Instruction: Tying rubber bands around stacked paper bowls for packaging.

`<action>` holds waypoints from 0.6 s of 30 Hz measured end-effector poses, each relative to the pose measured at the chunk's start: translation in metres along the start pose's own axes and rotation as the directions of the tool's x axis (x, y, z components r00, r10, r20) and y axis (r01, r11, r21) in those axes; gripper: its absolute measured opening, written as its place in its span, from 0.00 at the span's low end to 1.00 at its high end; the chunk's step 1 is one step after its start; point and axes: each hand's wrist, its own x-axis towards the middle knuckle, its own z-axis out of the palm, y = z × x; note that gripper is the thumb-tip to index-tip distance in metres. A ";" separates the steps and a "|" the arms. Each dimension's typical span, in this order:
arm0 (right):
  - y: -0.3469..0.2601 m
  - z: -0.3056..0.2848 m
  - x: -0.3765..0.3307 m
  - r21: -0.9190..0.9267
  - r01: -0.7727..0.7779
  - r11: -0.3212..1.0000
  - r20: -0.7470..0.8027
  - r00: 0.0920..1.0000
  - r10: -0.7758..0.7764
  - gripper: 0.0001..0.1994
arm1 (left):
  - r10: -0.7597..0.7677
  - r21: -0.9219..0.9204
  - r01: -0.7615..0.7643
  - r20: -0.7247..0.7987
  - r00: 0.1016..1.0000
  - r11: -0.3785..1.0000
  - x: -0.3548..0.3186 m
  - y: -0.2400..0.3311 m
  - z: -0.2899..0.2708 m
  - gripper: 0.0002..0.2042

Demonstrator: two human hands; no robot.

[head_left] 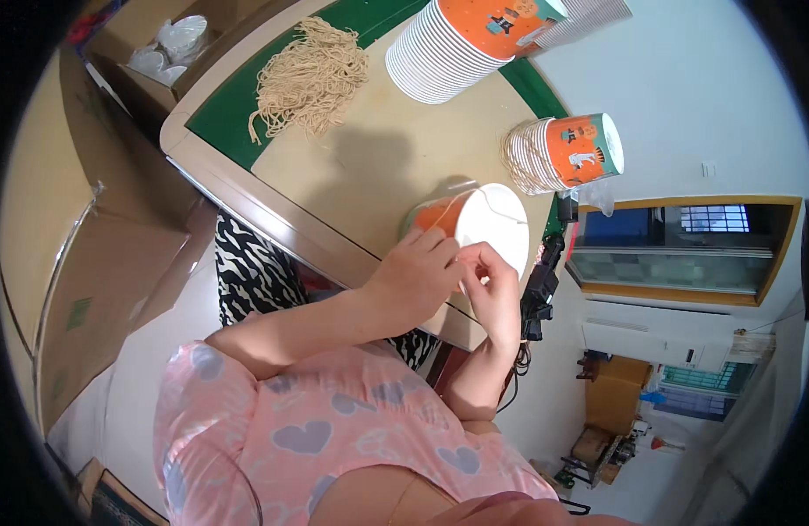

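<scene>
An orange paper cup with a round white end (499, 244) lies tilted on the table in front of me. Over that white end and down the orange side runs a thin tan cord (501, 211). My left hand (418, 273) is closed at the cup's near rim, its curled fingers on the cord. From the right, my right hand (494, 296) pinches thumb and forefinger together there, fingertips touching those of the left. The short piece of cord between the fingertips is mostly hidden.
A heap of loose tan cords (310, 79) lies at the far left. Tall stacked cups (444, 53) lie at the back; a shorter stack (562, 153) with cords around it is to the right. Black equipment (540, 294) stands by the right edge, cardboard boxes (115, 263) at left.
</scene>
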 end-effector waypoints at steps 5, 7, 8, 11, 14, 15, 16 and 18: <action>0.006 0.001 -0.028 -0.113 0.025 0.993 -0.142 0.989 -0.041 0.06 | 0.346 0.078 -0.384 0.299 0.889 0.920 0.035 -0.002 -0.029 0.08; 0.003 -0.002 -0.038 -0.164 0.059 0.985 -0.199 0.976 -0.092 0.06 | 0.357 -0.006 -0.408 0.497 0.791 0.913 0.045 0.001 -0.030 0.08; 0.005 -0.001 -0.042 -0.169 0.011 0.985 -0.249 0.967 -0.054 0.06 | 0.285 -0.038 -0.334 0.615 0.735 0.942 0.049 0.003 -0.032 0.08; 0.006 0.001 -0.046 -0.290 0.134 0.948 -0.289 0.932 -0.221 0.05 | 0.190 -0.115 -0.160 0.778 0.599 0.980 0.063 0.006 -0.036 0.08; 0.008 0.003 -0.044 -0.309 0.154 0.939 -0.318 0.913 -0.254 0.05 | 0.162 -0.187 -0.023 0.774 0.612 0.982 0.057 -0.006 -0.029 0.07; 0.012 0.003 -0.043 -0.326 0.182 0.928 -0.335 0.896 -0.293 0.06 | 0.158 -0.223 0.007 0.711 0.685 0.975 0.054 -0.011 -0.024 0.07; 0.017 0.001 -0.042 -0.340 0.206 0.917 -0.329 0.888 -0.322 0.05 | 0.161 -0.225 0.006 0.714 0.681 0.974 0.054 -0.014 -0.019 0.07; 0.031 0.008 -0.035 -0.169 0.211 0.963 -0.360 0.896 -0.260 0.04 | 0.074 -0.271 0.184 0.723 0.687 0.945 0.057 -0.019 -0.011 0.07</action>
